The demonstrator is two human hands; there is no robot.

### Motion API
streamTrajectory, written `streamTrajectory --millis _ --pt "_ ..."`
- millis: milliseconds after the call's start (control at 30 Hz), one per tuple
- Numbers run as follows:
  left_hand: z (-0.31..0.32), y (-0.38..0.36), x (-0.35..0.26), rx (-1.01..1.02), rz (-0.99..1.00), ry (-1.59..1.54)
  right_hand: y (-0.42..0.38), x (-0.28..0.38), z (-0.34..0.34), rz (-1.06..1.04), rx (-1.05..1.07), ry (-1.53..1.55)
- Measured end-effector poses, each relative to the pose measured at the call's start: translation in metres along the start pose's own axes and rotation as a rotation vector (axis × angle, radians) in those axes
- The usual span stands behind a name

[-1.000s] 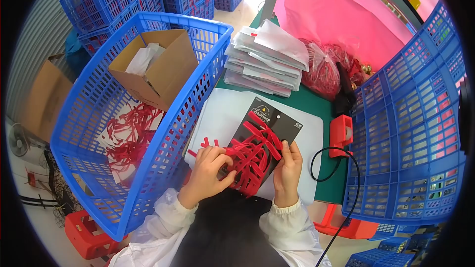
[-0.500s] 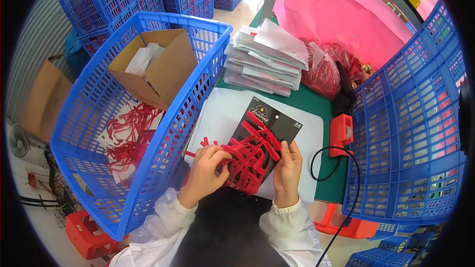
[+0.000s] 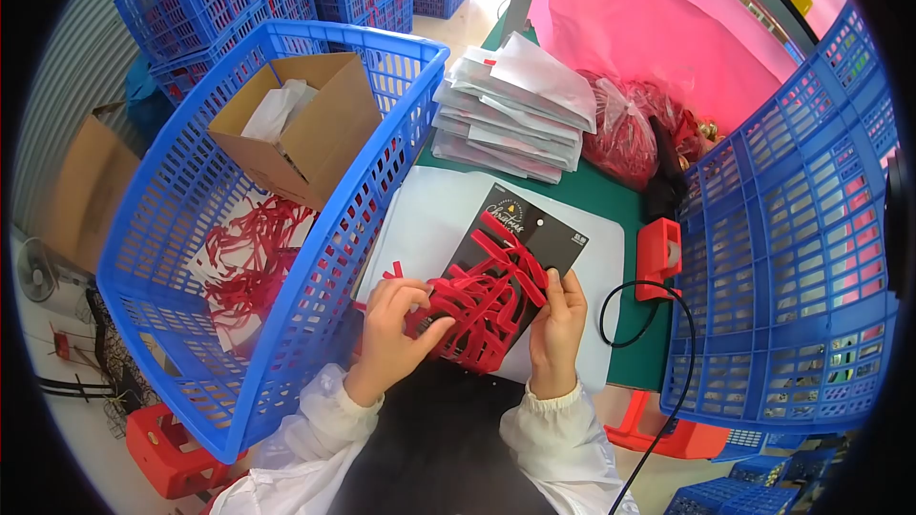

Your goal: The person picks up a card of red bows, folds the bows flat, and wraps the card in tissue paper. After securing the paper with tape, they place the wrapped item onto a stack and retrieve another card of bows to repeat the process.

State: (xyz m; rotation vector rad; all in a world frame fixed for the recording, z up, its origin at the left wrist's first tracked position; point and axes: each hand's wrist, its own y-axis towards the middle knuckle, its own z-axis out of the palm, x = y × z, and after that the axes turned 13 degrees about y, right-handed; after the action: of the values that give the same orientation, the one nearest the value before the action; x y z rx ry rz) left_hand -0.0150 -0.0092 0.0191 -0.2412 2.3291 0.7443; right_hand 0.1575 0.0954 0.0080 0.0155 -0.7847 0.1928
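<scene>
My right hand (image 3: 557,332) grips the right edge of a black printed card (image 3: 546,238), thumb on top. Several red ribbon bows (image 3: 474,319) with loops and tails lie in a bunch over the card's lower part. At the left of the bunch, my left hand (image 3: 393,332) is curled round red ribbon, with its thumb and forefinger parted. Short ribbon ends stick out beyond its knuckles; the fingertips underneath are partly hidden. Card and ribbons are over a white sheet (image 3: 429,200) on the green table (image 3: 630,353).
At left, a blue basket (image 3: 272,377) holds a cardboard box (image 3: 339,133) and loose red ribbons (image 3: 253,272). A stack of white packets (image 3: 520,86) and a bagged red bundle (image 3: 620,133) stand behind. Right are a red tape dispenser (image 3: 656,257), a black cable (image 3: 689,353) and another blue basket (image 3: 773,324).
My left thumb and forefinger have spread apart, and the left hand has shifted slightly left. The card has moved up a little, with my right hand still on its edge.
</scene>
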Motion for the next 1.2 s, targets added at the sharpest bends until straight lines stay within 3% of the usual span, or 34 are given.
streamTrajectory --millis 100,233,367,700,967,1100,1200 --pt "-0.005 -0.001 -0.009 -0.098 0.163 0.104 -0.001 0.001 0.000 0.015 -0.001 0.003" --pt "0.001 -0.001 -0.009 -0.001 0.360 0.289 -0.002 -0.001 0.006 0.011 -0.009 0.012" --pt "0.003 0.001 -0.003 0.023 0.357 0.380 -0.002 -0.002 0.001 0.000 0.020 0.005" --pt "0.001 0.000 -0.002 0.192 0.255 0.276 -0.002 -0.004 0.003 -0.013 0.027 -0.029" --pt "0.002 -0.006 0.004 0.103 -0.070 -0.066 -0.001 -0.004 0.001 -0.015 -0.002 -0.034" --pt "0.001 -0.009 0.005 0.097 -0.001 0.039 0.001 -0.006 -0.003 -0.012 -0.014 -0.001" --pt "0.002 -0.015 0.008 0.124 -0.087 0.053 0.000 -0.003 -0.001 -0.012 -0.026 0.019"
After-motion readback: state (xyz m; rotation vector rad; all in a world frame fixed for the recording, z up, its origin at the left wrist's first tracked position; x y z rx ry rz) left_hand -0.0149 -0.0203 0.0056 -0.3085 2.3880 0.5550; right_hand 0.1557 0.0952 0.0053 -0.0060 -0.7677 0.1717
